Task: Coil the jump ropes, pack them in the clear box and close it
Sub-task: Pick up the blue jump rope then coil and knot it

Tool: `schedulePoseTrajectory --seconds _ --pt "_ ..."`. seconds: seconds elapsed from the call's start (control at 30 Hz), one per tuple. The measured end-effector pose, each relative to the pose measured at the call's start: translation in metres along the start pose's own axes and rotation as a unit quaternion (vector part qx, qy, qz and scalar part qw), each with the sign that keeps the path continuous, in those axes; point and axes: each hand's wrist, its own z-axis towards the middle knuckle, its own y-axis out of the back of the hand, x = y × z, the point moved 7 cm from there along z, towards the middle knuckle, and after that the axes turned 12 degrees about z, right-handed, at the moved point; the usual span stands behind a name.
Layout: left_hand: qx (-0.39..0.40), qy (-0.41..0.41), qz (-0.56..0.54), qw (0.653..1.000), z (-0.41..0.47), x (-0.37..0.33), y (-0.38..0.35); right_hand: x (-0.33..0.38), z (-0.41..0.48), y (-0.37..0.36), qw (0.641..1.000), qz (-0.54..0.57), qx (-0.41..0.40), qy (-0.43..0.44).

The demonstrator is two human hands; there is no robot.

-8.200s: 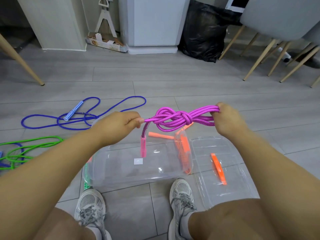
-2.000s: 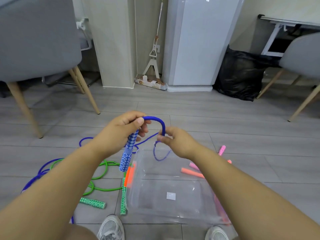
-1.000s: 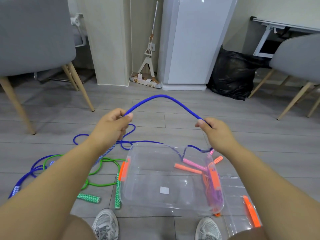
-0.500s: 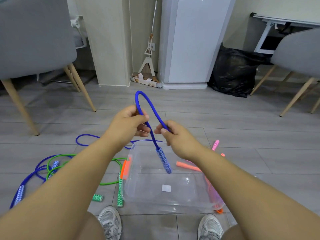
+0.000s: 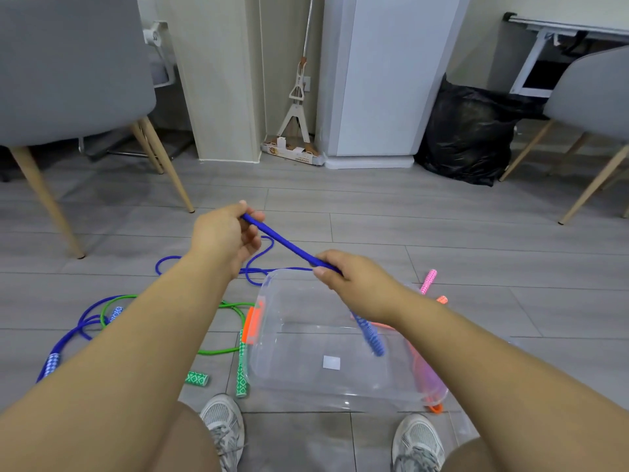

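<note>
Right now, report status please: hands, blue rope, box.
Left hand and right hand both grip blue rope, taut between them. Clear box open. Green rope loose on floor beside it.

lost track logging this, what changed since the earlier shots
The pink rope, first knotted between both hands, now lies in the clear box. The left hand and right hand have taken the blue rope; its upright loop is now pulled straight, handle dangling below the right hand. Unchanged: green rope on the floor, box open.
</note>
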Motion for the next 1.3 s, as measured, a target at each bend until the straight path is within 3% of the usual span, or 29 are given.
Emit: schedulePoseTrajectory --seconds 0.13,0.23,0.37,0.5,0.7,0.87,1.0,1.13,1.3 --pt "-0.028 -0.054 0.075 0.995 -0.003 -0.008 -0.001 -0.01 -0.001 0.009 0.999 0.012 -0.031 -0.017" --pt "0.024 -0.053 0.108 0.992 -0.008 -0.002 -0.017 -0.007 -0.001 0.008 0.996 0.077 -0.045 -0.008" --pt "0.09 -0.037 0.006 0.995 -0.014 0.004 -0.036 0.001 0.002 0.0 0.995 0.094 -0.041 0.008" --pt "0.055 -0.019 -0.079 0.995 -0.01 0.012 -0.035 0.003 0.005 -0.007 0.996 0.088 -0.027 0.009" --pt "0.099 0.003 -0.06 0.993 -0.006 0.02 -0.042 -0.003 0.007 -0.009 0.996 0.083 -0.022 0.0" --pt "0.072 -0.042 -0.079 0.993 -0.003 0.009 -0.04 -0.013 0.006 -0.006 0.996 0.092 -0.013 -0.013" --pt "0.033 -0.126 -0.115 0.985 0.002 -0.012 -0.023 -0.025 0.003 0.009 1.0 -0.006 -0.019 0.01" --pt "0.006 -0.163 -0.133 0.978 0.01 -0.027 0.003 -0.063 -0.005 0.028 0.996 -0.066 -0.007 -0.051" --pt "-0.022 -0.19 -0.078 0.978 0.012 -0.029 0.015 -0.085 -0.014 0.05 0.992 -0.049 -0.064 -0.1"
